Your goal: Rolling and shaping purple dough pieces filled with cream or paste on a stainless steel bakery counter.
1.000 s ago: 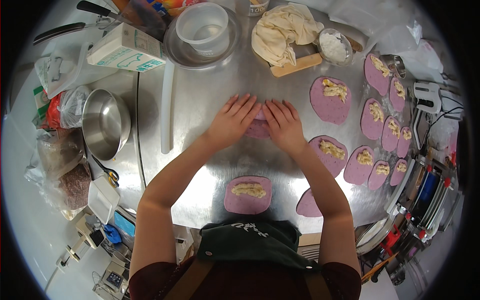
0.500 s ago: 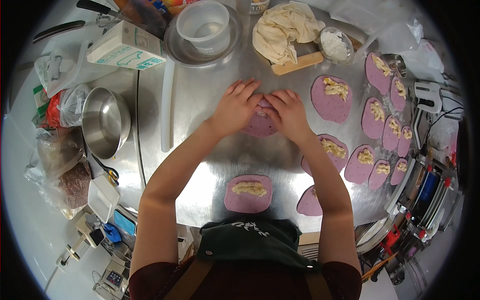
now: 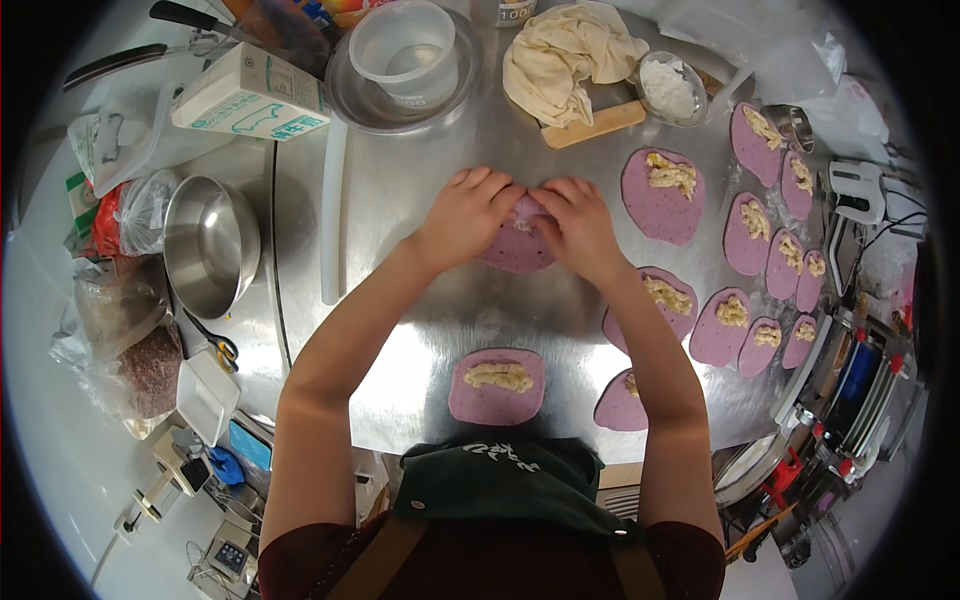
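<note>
Both of my hands are at the far edge of a flattened piece of purple dough [image 3: 518, 250] on the steel table. My left hand [image 3: 470, 215] pinches its far left side, and my right hand [image 3: 578, 225] grips its far right side. The dough's far part is folded over between my fingertips, with a little pale filling showing there. My fingers partly cover it. Nearer to me lies another purple dough piece [image 3: 497, 405] topped with a strip of lumpy yellowish filling [image 3: 498, 376]. Several more filled dough pieces [image 3: 662, 220] spread over the right side.
At the back are a clear plastic tub [image 3: 403, 60] on a metal dish, a crumpled cloth [image 3: 560, 65], a wooden scraper [image 3: 595, 125] and a bowl of white flour [image 3: 670, 92]. To the left are a white rolling pin [image 3: 333, 220], a carton [image 3: 250, 95], a steel bowl [image 3: 210, 245] and scissors [image 3: 222, 345].
My left fingers have curled in more and drawn slightly back toward me at the dough's far edge. My right hand has shifted slightly. The other dough pieces stay put.
</note>
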